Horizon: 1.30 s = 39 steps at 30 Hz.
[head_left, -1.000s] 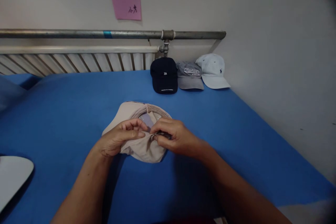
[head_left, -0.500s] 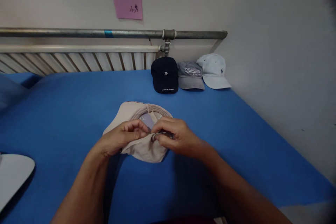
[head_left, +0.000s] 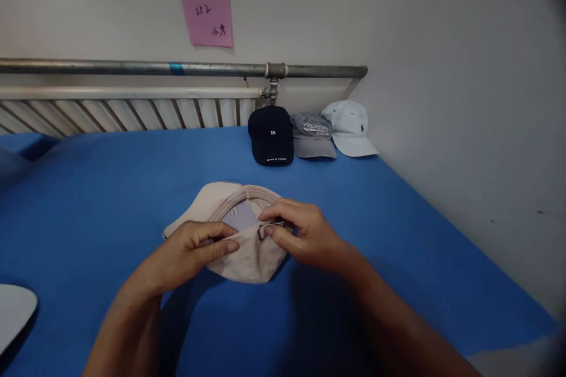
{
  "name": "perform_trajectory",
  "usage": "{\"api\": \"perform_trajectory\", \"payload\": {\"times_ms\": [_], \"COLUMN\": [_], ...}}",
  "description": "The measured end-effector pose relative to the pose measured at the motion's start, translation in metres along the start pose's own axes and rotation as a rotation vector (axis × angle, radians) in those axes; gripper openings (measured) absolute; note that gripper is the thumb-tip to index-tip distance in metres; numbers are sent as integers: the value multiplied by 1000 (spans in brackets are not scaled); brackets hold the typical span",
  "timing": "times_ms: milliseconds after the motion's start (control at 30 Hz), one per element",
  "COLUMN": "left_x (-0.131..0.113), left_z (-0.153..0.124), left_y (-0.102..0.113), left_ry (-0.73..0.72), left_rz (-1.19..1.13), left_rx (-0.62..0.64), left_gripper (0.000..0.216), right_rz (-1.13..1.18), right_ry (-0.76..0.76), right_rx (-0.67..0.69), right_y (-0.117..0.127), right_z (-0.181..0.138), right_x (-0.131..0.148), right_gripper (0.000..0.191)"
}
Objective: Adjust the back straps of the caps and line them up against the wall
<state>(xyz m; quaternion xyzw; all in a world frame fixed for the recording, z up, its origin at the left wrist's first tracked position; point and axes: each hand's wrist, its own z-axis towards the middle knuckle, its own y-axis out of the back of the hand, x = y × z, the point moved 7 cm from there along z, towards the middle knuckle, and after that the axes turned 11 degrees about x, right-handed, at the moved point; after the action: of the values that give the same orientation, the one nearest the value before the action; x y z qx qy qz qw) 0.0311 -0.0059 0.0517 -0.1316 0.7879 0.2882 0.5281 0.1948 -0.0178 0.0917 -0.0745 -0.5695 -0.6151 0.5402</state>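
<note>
A beige cap [head_left: 247, 259] lies upside down on the blue table [head_left: 110, 188] in front of me, brim pointing away and to the left. My left hand [head_left: 190, 253] pinches the cap's back edge on the left side. My right hand [head_left: 305, 232] grips the strap and its small metal buckle [head_left: 265, 228] at the cap's back opening. A pale label shows inside the crown between my hands.
Three caps stand in a row at the table's far edge: a dark navy one [head_left: 270, 135], a grey one [head_left: 312, 135] and a white one [head_left: 349, 128]. Behind them run a metal pipe [head_left: 132, 68] and a radiator. A white object [head_left: 13, 312] lies at the left edge.
My left hand has slid a little left and down along the cap's back edge, away from the right hand. The view has tilted slightly down. The right hand stays on the buckle.
</note>
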Motion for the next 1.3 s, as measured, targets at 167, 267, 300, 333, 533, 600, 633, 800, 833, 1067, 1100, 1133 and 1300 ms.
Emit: {"api": "perform_trajectory", "payload": {"times_ms": [167, 267, 300, 333, 533, 600, 633, 800, 833, 1067, 1100, 1133, 1300], "left_x": [-3, -12, -13, -12, -2, -1, -1, -2, -3, -6, -7, -8, -14], "left_z": [-9, -9, -8, -6, -1, 0, 1, 3, 3, 9, 10, 10, -8], "left_y": [8, 3, -2, -6, -11, -10, -10, -13, -13, -16, -17, -18, -9], "left_ry": [17, -14, -7, 6, 38, 36, 36, 6, -10, -75, -75, -73, -164], "left_rz": [32, 146, 152, 134, -87, -122, -130, -158, -171, -186, -159, -131, -137], "left_rx": [-56, -81, -60, -31, 49, 58, 63, 44, 34, 22, 43, 62, 63], "left_gripper": [28, 25, 25, 26, 33, 32, 31, 30, 30, 25, 25, 25, 30], "right_rz": [230, 249, 253, 261, 346, 407, 440, 494, 483, 433, 418, 404, 296], "right_ry": [-128, -121, -115, -117, -249, -263, -267, -295, -294, -199, -196, -194, -23], "right_rx": [92, 126, 141, 158, 338, 377, 385, 367, 351, 266, 277, 293, 186], "right_y": [-6, -14, -17, -19, -33, -35, -35, -36, -36, -35, -37, -38, -21], "right_z": [1, 2, 3, 4, 2, 1, 1, 2, 3, 6, 5, 5, 6], "right_x": [0, 5, 7, 7, -8, -11, -12, -12, -12, -11, -11, -10, 1], "right_gripper": [14, 15, 16, 19, 16, 16, 16, 19, 21, 23, 22, 22, 16]}}
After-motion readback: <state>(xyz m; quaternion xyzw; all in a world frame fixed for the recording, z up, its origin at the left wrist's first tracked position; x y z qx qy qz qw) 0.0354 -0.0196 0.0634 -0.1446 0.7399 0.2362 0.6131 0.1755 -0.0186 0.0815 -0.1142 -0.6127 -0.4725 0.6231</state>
